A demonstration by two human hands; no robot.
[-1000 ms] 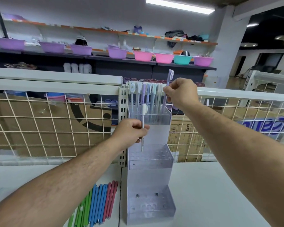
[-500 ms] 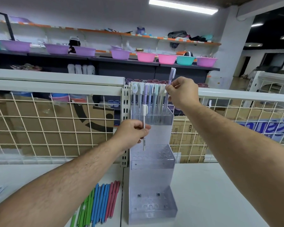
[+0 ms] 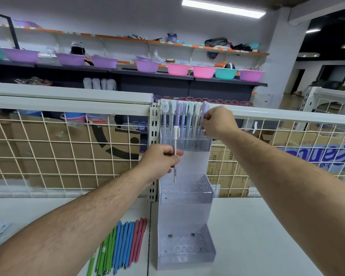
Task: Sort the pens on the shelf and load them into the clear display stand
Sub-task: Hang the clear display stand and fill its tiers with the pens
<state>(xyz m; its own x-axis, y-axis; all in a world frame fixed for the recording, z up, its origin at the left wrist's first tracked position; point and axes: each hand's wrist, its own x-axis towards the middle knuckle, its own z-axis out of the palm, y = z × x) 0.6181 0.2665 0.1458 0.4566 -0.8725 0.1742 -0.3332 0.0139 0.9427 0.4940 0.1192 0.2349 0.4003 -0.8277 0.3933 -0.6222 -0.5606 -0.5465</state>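
Left hand (image 3: 160,159) raised and gripping, right hand (image 3: 219,123) higher, pinching

A: Back wall, upper tier?
B: An orange-edged shelf (image 3: 118,37) bearing a black bag (image 3: 216,41); below it, a dark shelf (image 3: 151,73) carrying a row of basins: purple basins (image 3: 70,59) at left, pink basins (image 3: 178,69) right of centre, one teal basin (image 3: 225,73) near the right end. White bottles (image 3: 100,83) stand beneath.
A: Nearer the viewer?
B: A white wire grid (image 3: 48,148) beside a slotted upright (image 3: 153,148), with cardboard boxes (image 3: 116,140) behind the mesh. Overhead, a ceiling light (image 3: 223,8); at right, a white pillar (image 3: 283,56)
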